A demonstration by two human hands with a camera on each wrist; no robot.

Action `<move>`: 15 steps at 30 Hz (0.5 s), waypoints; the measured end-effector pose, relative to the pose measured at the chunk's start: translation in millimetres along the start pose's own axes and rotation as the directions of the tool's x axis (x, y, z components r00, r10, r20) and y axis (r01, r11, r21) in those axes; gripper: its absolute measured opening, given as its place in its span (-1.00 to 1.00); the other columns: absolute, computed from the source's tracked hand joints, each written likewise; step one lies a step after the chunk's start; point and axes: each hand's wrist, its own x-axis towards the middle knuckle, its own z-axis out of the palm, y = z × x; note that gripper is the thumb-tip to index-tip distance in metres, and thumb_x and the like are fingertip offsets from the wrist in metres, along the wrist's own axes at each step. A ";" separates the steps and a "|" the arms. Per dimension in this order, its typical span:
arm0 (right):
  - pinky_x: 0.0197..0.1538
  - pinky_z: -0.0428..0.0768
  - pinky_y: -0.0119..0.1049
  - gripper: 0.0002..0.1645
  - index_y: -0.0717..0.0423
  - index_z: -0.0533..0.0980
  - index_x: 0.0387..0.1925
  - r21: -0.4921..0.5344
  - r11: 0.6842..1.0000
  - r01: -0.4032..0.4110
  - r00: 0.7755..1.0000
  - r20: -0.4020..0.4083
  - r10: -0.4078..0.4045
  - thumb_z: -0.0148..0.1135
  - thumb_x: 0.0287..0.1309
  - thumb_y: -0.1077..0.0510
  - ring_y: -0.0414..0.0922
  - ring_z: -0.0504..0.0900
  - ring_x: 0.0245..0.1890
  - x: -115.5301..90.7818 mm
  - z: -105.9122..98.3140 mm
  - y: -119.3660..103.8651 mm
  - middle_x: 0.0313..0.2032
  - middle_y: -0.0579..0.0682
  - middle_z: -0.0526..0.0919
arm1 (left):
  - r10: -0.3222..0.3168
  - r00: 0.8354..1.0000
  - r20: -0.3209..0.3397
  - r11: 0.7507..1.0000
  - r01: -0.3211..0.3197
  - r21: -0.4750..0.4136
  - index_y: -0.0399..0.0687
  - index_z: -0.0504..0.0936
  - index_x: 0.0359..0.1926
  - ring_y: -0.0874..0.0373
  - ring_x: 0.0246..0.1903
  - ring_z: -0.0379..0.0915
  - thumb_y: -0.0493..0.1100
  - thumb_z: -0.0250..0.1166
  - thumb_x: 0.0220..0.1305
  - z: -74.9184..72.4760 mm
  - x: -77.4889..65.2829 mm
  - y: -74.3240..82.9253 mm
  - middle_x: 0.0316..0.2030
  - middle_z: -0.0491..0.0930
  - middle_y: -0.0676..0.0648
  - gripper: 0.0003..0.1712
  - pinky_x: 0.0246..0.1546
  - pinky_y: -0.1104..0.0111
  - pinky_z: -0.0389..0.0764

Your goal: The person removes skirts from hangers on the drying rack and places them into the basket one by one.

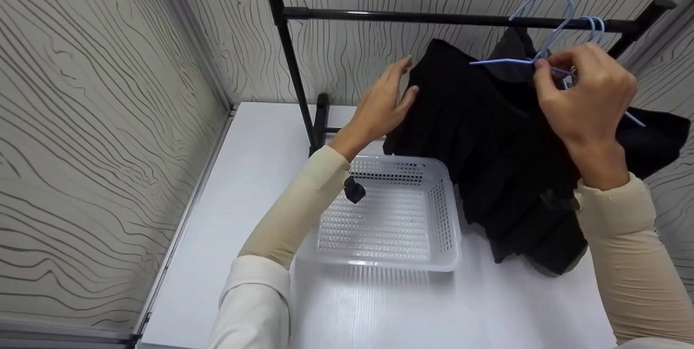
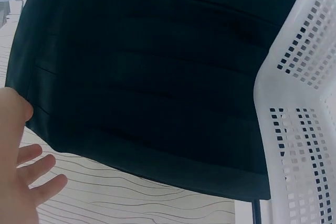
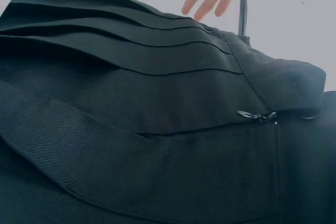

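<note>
A black pleated skirt (image 1: 461,105) hangs in front of the rack; its zip pull (image 3: 249,114) shows in the right wrist view. At the neck of a light blue wire hanger (image 1: 504,60), my right hand (image 1: 588,86) pinches the wire between thumb and fingers. The hanger's hook rises by the rail; whether it rests on it, I cannot tell. At the skirt's left edge is my left hand (image 1: 382,99), fingers extended. In the left wrist view, the left thumb (image 2: 21,109) overlaps the black cloth, while the other fingers lie apart from it.
A black clothes rack (image 1: 379,15) stands on the white table (image 1: 217,230). More blue hanger hooks (image 1: 596,24) are at its right end, with dark cloth nearby. A white perforated basket (image 1: 379,265) sits below, left of the skirt. Wood-patterned panels (image 1: 108,121) enclose the table.
</note>
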 end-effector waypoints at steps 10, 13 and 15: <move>-0.25 0.07 -0.52 -0.63 0.39 0.69 -0.37 0.007 1.000 0.024 1.000 -0.019 -0.024 0.34 0.33 0.09 -0.59 0.17 -0.40 0.5 -6.3 -0.1 -0.41 0.32 0.71 | 0.004 1.000 -0.002 1.000 -0.004 -0.021 -0.15 0.13 0.66 0.12 0.53 0.32 -0.03 0.08 0.70 2.0 10.8 4.5 0.54 0.37 -0.09 -0.31 0.54 0.35 0.34; -0.23 0.07 -0.54 -0.64 0.40 0.69 -0.38 0.021 0.999 0.032 0.999 -0.033 -0.031 0.35 0.31 0.10 -0.55 0.20 -0.38 0.4 -5.4 -1.0 -0.42 0.33 0.71 | 0.010 1.000 -0.021 0.999 -0.011 -0.037 -0.15 0.18 0.64 0.11 0.51 0.35 -0.05 0.10 0.69 2.4 11.8 4.6 0.51 0.41 -0.10 -0.33 0.54 0.31 0.34; -0.23 0.08 -0.56 -0.64 0.39 0.71 -0.37 0.034 0.999 0.028 0.999 -0.039 -0.026 0.37 0.30 0.09 -0.57 0.21 -0.38 0.6 -4.6 -1.8 -0.42 0.33 0.71 | 0.013 0.999 -0.036 0.998 -0.014 -0.054 -0.14 0.22 0.62 0.11 0.49 0.37 -0.06 0.11 0.69 2.4 11.8 4.5 0.48 0.43 -0.10 -0.35 0.52 0.28 0.36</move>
